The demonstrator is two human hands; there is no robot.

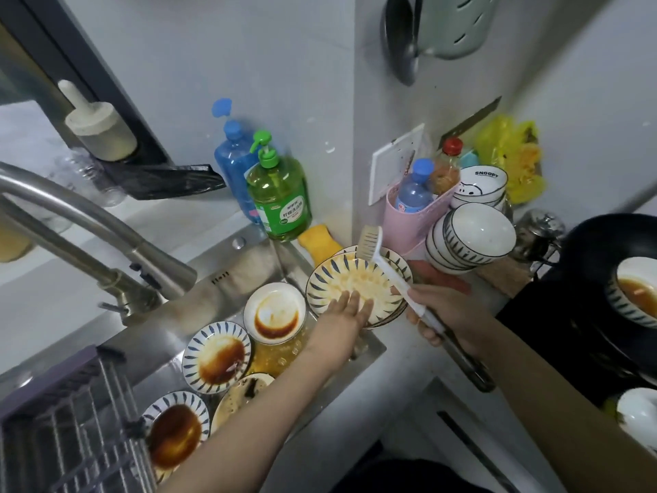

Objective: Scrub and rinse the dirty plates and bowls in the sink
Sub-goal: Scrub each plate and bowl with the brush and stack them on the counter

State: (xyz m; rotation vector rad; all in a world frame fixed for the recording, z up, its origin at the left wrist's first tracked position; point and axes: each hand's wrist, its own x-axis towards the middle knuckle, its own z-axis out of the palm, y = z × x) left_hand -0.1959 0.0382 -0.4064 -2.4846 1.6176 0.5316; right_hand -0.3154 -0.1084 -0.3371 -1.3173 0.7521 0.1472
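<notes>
Sink corner — "SNOOPY" bowl (480,183); left hand (343,316) flat on plate (352,290), right hand (444,311) grips brush (377,250).

White plates (355,290) with blue leaf-stripe rims, brown stains; green soap bottle (279,201); pink basket (409,222).

We see a pale grey surface (409,357) running round a steel sink (199,314) at lower left of the frame. At upper centre a green dish-soap bottle (279,204) stands on it, with a blue pump bottle (233,165) just behind. Right of these lie a yellow sponge (318,241), a pink basket (412,222) and stacked striped bowls (469,240). At centre a stack of striped plates (355,290) sits at the sink's corner. A black pan (601,243) rests at far right.
</notes>
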